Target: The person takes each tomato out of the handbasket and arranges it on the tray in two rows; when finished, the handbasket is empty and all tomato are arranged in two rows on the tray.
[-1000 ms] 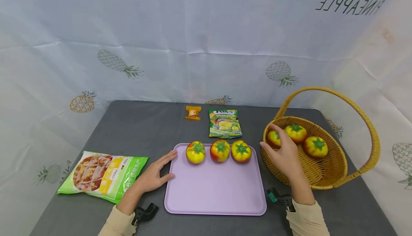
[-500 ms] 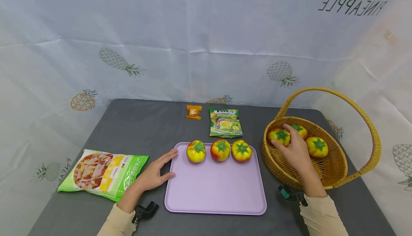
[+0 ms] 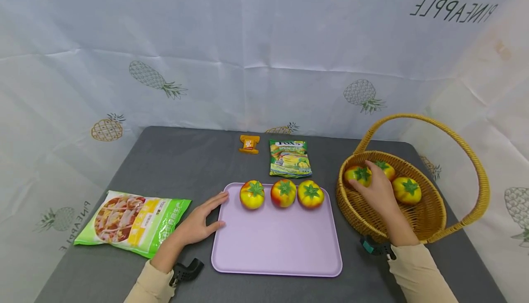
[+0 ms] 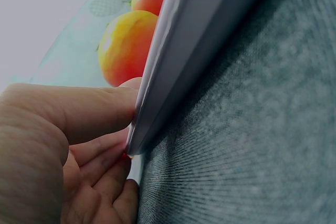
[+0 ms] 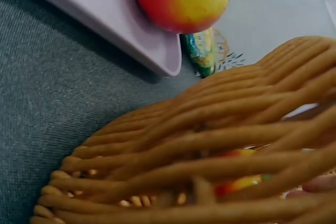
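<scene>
My right hand [image 3: 379,193] reaches into the wicker basket [image 3: 351,213], thumb and fingers around a yellow-red tomato [image 3: 357,175] with green leaves on top. Two more tomatoes lie beside it, one at the back [image 3: 385,169] and one to the right [image 3: 407,190]. The right wrist view is mostly the basket's woven wall [image 5: 210,129], which largely hides that hand. My left hand [image 3: 198,222] rests at the left edge of the lilac tray [image 3: 277,243], its fingers fairly straight and its thumb touching the rim. Along the tray's back edge stand three tomatoes in a row [image 3: 251,194].
A green food bag [image 3: 132,224] lies left of the left hand. Behind the tray lie a green candy packet [image 3: 290,158] and a small orange-wrapped snack [image 3: 249,144]. The basket's tall handle [image 3: 475,170] arches over its right side.
My right hand has moved right and deeper into the basket, closing around the left tomato. In the last half second it has barely moved. The left hand stays at the tray's edge.
</scene>
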Tool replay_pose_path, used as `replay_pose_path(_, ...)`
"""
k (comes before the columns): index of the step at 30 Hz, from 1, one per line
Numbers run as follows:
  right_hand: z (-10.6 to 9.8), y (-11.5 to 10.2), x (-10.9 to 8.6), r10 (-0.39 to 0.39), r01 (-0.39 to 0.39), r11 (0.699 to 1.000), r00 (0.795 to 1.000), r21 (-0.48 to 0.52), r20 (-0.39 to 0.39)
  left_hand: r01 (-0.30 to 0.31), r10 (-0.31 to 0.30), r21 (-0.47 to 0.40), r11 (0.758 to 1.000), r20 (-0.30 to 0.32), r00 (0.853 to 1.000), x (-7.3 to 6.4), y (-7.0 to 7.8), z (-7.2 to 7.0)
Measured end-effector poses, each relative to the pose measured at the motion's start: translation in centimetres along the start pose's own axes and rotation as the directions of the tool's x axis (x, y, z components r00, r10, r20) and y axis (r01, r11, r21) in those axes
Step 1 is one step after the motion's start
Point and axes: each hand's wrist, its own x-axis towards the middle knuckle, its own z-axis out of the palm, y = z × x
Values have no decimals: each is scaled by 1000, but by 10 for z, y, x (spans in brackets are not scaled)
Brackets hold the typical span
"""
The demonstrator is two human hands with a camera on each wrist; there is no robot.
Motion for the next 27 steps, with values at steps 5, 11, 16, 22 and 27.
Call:
replay_pose_path(5, 2, 4, 4, 23, -24, 999, 1000, -22, -5, -3, 3, 0, 1000, -1, 1000, 0, 1, 0)
replay_pose_path(11, 6, 11, 9, 16, -15, 998, 1000, -61, 5, 0, 0, 9, 1000, 2, 1000, 0, 0, 0)
replay_pose_path(16, 9, 13, 10, -12, 14, 996, 1000, -86, 17, -8, 8, 20, 1000, 1, 1000, 0, -2, 1)
replay_pose_path(22, 10, 11, 10, -15, 18, 995, 999, -97, 36, -17, 17, 5, 1000, -4, 1000, -1, -2, 1)
replay_pose_path(27, 12, 13, 11, -32, 35, 993, 999, -112, 27, -21, 21, 1, 1000, -6, 1000, -1, -1, 1)
